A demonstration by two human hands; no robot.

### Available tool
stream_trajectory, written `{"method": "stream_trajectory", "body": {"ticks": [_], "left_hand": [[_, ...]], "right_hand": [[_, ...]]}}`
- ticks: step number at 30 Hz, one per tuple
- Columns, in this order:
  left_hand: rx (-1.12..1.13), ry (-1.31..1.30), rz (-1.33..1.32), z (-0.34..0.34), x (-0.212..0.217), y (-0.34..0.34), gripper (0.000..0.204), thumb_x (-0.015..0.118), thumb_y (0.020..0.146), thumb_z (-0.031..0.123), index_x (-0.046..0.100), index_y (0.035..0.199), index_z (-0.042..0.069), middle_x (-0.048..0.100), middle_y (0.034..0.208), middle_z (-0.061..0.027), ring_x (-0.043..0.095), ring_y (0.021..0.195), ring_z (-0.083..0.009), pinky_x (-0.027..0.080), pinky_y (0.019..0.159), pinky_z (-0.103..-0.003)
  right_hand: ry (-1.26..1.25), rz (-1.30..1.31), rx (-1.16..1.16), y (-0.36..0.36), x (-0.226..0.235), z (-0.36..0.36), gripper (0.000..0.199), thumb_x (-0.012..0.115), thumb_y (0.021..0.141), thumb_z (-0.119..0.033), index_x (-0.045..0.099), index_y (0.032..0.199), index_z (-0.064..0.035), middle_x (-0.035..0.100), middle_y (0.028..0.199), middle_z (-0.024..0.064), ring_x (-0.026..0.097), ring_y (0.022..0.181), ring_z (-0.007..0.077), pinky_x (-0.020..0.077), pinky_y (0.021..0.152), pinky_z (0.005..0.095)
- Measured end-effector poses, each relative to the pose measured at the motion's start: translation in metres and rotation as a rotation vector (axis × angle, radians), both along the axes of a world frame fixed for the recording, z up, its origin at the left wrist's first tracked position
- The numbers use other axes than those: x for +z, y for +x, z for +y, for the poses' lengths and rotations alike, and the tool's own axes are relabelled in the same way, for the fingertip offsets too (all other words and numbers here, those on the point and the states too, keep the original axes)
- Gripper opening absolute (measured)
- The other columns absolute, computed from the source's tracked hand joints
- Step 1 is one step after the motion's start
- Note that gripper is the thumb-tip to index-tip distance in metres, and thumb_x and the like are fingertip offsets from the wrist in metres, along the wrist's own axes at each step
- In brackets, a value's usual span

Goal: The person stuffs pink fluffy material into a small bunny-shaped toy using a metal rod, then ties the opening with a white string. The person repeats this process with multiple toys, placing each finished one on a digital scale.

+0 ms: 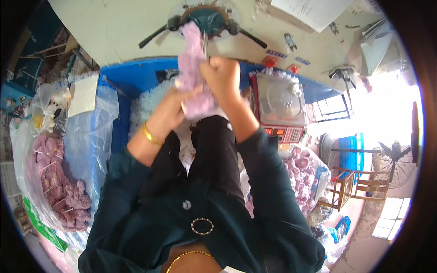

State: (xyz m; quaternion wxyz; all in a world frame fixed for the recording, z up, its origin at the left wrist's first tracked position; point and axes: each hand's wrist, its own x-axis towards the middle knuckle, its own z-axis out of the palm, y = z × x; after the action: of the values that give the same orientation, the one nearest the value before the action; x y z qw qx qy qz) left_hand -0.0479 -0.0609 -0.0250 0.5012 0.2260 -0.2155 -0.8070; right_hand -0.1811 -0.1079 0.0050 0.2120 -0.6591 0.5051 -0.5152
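Note:
A limp lilac plush piece (193, 57) hangs lengthwise below a filling machine's dark green head (208, 20), beside a thin metal tube (205, 44). My left hand (175, 103) grips the lower part of the plush, thumb and fingers closed on its fabric. Higher up and to the right, my right hand (223, 76) is curled closed against the plush's edge, just under the tube. Its fingertips are partly hidden, and I cannot tell whether it also touches the tube. The plush's lower end lies just above my knees.
White fluff (152, 102) fills a blue bin (119, 73) before me. A red-framed scale (281, 102) stands at right. Bags of lilac plush pieces lie at left (59, 182) and right (300, 175). Black handles (252, 38) and red buttons (269, 63) stick out from the pale machine panel.

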Motion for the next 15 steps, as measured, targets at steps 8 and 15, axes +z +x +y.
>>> {"method": "stream_trajectory", "body": {"ticks": [8,15], "left_hand": [[-0.061,-0.132,-0.139,0.008,-0.007,0.015,0.042,0.062,0.085,0.006,0.05,0.124,-0.002,0.058,0.119,-0.0094,0.06,0.105,-0.0206,0.049,0.088,-0.032],[-0.24,-0.047,-0.295,-0.011,-0.006,0.027,0.042,0.055,0.091,0.043,0.056,0.112,0.007,0.066,0.094,-0.0044,0.063,0.074,-0.0129,0.049,0.061,-0.024]], "right_hand": [[0.066,-0.071,0.071,-0.004,-0.006,0.019,0.032,0.063,0.071,-0.004,0.039,0.052,0.0004,0.03,0.047,0.0039,0.029,0.05,0.0048,0.0264,0.042,0.0298],[0.223,-0.211,0.358,-0.033,-0.021,0.006,0.033,0.062,0.073,-0.003,0.037,0.053,-0.0031,0.032,0.053,-0.0057,0.029,0.054,0.0031,0.0244,0.044,0.0268]]}}
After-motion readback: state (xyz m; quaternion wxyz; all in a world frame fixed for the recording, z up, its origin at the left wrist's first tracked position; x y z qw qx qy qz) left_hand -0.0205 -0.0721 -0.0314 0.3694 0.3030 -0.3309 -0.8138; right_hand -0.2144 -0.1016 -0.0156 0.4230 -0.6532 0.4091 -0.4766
